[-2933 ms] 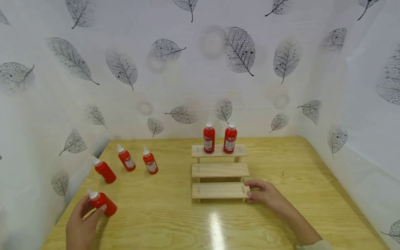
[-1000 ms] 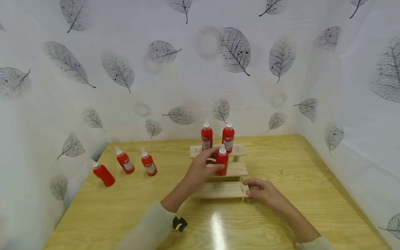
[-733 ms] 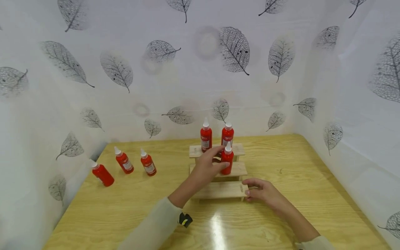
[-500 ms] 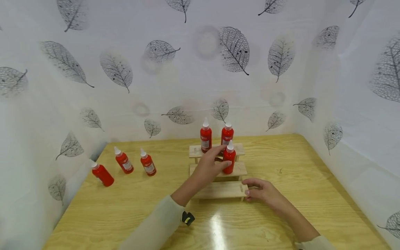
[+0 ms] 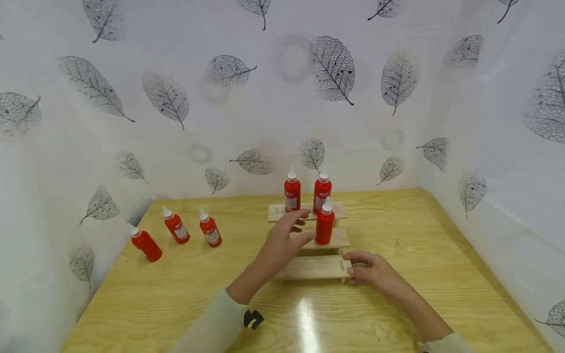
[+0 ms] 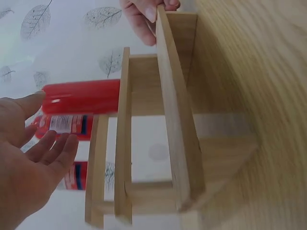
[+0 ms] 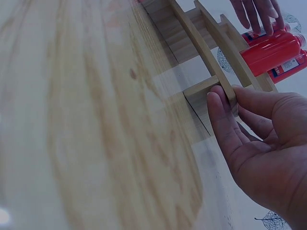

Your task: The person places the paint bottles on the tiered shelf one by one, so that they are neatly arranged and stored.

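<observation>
Your three-step wooden stand [image 5: 309, 267] holds three red bottles, each closed with a white pointed nozzle, and you cannot tell from here how full they are. The front bottle [image 5: 324, 230] is upright on the middle step, toward its right end, base on the wood. Behind it, on the top step, you have a left rear bottle [image 5: 292, 195] and a right rear bottle [image 5: 322, 191], side by side but apart, labels facing you. Three more bottles [image 5: 210, 232] of the same kind stand on the table [image 5: 185, 304], well to the left of the stand.

Your left hand [image 5: 282, 239] reaches in from the lower left, palm turned toward the front bottle. Its grip is wide, fingers spread and clear of the bottle; the thumb tip lies right at its side, and you cannot tell whether it touches. Your right hand [image 5: 372, 270] comes from the lower right, its grip narrow, thumb and fingers pinching the right end of the lowest step
</observation>
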A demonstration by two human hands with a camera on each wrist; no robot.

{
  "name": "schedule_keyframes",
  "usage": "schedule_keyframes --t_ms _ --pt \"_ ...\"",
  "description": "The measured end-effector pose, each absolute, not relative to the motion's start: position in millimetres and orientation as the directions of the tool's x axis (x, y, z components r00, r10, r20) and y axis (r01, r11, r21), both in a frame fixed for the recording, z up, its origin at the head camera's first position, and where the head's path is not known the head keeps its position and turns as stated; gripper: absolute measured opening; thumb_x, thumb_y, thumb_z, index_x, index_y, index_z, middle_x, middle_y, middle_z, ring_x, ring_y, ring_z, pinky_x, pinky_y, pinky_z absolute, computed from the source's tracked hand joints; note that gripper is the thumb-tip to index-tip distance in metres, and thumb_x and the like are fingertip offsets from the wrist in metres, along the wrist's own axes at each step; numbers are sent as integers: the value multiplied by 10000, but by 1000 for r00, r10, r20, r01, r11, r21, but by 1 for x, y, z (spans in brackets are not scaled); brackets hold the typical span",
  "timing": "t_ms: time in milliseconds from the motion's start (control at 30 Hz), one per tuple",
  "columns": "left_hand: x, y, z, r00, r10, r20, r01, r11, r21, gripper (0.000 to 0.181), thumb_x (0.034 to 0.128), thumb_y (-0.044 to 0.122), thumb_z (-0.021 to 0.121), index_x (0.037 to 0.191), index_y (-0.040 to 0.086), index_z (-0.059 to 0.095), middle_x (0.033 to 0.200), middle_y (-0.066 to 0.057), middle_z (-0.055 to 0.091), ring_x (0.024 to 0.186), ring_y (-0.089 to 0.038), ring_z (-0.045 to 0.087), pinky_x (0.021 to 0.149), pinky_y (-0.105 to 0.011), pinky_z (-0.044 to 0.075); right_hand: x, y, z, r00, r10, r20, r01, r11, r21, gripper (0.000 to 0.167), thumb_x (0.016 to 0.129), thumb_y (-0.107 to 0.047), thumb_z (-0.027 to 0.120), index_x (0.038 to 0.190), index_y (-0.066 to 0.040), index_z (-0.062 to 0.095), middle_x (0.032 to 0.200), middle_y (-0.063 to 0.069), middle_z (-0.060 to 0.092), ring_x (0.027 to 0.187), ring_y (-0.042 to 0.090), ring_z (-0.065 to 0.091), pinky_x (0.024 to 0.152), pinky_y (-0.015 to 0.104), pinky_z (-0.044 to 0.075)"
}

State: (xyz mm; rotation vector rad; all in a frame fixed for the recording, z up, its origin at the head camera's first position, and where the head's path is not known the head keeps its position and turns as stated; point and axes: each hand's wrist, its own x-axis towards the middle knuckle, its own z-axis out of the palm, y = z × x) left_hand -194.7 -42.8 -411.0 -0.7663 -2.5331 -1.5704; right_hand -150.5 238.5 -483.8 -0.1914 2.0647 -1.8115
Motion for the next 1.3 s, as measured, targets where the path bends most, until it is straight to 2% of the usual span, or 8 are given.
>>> schedule_keyframes --t_ms 167,400,567,700,900,1033,1200,1300 --pt "-180 -86 -416 -880 303 366 462 367 807 510 944 233 725 1405 90 560 1356 -76 606 1151 -247 626 977 -397 565 -151 239 -485 -915 -354 -194 147 155 -977 548 962 -142 681 1399 112 471 1357 291 518 967 289 708 866 363 616" --pt "-166 -158 -426 -939 137 317 344 431 834 498 951 290 710 1410 167 560 1332 -43 607 1176 -225 625 998 -458 547 -151 241 -486 -915 -357 -188 142 152 -978 558 960 -136 682 1405 119 461 1358 301 505 960 291 713 870 360 614" --pt "-157 -207 -433 -961 -17 278 231 511 828 494 962 283 700 1408 125 556 1344 -81 609 1173 -238 617 961 -220 549 -151 242 -487 -912 -367 -185 137 152 -979 554 963 -143 678 1400 120 462 1333 285 519 961 286 715 876 357 612" --pt "-149 -243 -438 -949 -153 275 150 548 823 472 984 242 673 1418 102 550 1358 -78 598 1179 -224 586 903 -21 448 -150 242 -487 -910 -368 -189 141 155 -978 562 963 -159 682 1404 112 464 1345 274 524 966 284 713 877 355 611" --pt "-144 -292 -443 -884 -357 301 27 604 797 439 976 221 683 1390 113 584 1272 -60 616 1043 42 534 841 25 409 -151 241 -487 -908 -371 -196 149 151 -977 565 972 -166 673 1420 101 456 1392 289 489 980 282 703 878 361 611" --pt "-145 -317 -443 -863 -433 260 -51 587 808 460 990 261 660 1423 138 566 1286 -70 601 1022 93 500 811 30 400 -151 241 -487 -905 -376 -197 150 152 -977 561 977 -168 666 1424 97 454 1396 296 479 982 285 700 879 359 610" --pt "-152 -341 -442 -844 -505 179 -159 554 817 514 1018 355 591 1499 209 487 1414 -66 548 1067 35 502 805 11 405 -152 242 -488 -908 -372 -195 148 152 -977 563 972 -164 671 1420 101 457 1368 292 500 971 282 702 877 355 611" --pt "-161 -355 -447 -837 -535 118 -220 526 822 558 1020 387 571 1529 200 438 1481 -87 506 1141 -89 520 777 -6 424 -151 242 -487 -909 -370 -194 146 152 -977 562 969 -160 674 1416 105 459 1363 290 505 967 283 703 876 355 612"
